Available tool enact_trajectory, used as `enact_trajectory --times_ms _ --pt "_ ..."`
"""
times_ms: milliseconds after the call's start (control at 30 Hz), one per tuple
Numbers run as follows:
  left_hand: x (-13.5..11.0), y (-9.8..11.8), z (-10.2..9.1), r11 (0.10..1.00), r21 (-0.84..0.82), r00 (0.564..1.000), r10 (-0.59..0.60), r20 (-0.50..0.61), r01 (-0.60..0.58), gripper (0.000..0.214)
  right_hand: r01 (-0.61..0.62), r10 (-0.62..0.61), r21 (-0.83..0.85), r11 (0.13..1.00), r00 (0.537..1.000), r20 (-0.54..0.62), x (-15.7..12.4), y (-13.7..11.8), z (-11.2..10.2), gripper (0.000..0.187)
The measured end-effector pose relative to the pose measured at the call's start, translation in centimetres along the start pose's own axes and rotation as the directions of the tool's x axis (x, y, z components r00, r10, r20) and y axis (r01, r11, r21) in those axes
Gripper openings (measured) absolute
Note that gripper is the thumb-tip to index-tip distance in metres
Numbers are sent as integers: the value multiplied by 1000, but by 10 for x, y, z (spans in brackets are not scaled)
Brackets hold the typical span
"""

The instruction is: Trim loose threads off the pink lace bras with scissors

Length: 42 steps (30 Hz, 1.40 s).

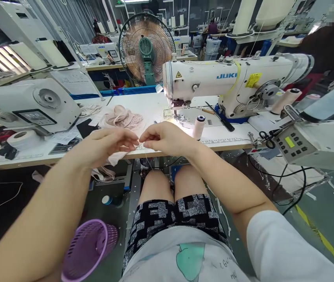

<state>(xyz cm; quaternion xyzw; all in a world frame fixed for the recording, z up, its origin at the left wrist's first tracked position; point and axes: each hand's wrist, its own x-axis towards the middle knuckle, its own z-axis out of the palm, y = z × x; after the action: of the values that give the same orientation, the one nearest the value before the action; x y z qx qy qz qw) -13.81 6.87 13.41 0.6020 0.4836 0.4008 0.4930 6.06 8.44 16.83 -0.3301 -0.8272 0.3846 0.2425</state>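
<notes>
My left hand [112,143] and my right hand [167,137] meet at the table's front edge, fingertips almost touching. Both have their fingers drawn together in a pinch. Whatever is between them is too small to make out, though a thin thread [147,158] hangs just below. Behind my left hand lies a heap of pale pink fabric with lace [122,117], part of it drooping over the edge. A cone of pale pink thread [199,127] stands right of my right hand. Beyond it is the white sewing machine [204,76], its needle area lit.
Black tweezers [224,119] lie by the machine base. A ruler strip [225,141] runs along the table edge. Another sewing machine [28,103] and a white tape roll [22,140] are on the left. A purple basket [81,239] stands on the floor. A large fan [147,47] is behind.
</notes>
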Motion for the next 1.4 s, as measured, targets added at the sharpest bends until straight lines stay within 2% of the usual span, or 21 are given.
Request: enact_trajectory --times_ms 33,67,100,233,367,633,900,1133,1400 --pt "-2 -5 4 992 -122 999 -34 34 38 28 -8 8 36 999 1000 5 0 1 -3 10" --pt "-4 -10 9 977 -206 998 -50 22 54 26 -17 16 70 997 1000 17 1 2 -5 10" --pt "-6 -16 16 968 -243 998 -54 21 58 25 -26 24 103 994 999 27 2 3 -7 9" --pt "-16 -37 45 941 -327 992 -58 116 93 24 -61 55 214 975 998 33 5 8 -9 8" --pt "-20 -44 61 909 -400 989 -65 129 112 18 -83 77 258 963 997 31 6 12 -8 7" --pt "-19 -48 63 866 -461 976 -122 178 192 22 -106 95 299 948 994 49 6 16 -4 9" --pt "-16 -46 64 887 -447 993 -100 67 119 34 -99 76 321 942 994 83 11 14 1 7" --pt "-12 -43 63 900 -431 997 -62 34 71 17 -113 86 288 951 991 106 10 7 2 7" --pt "-11 -41 61 908 -399 991 -128 23 127 12 -138 122 234 962 989 84 10 0 0 7"
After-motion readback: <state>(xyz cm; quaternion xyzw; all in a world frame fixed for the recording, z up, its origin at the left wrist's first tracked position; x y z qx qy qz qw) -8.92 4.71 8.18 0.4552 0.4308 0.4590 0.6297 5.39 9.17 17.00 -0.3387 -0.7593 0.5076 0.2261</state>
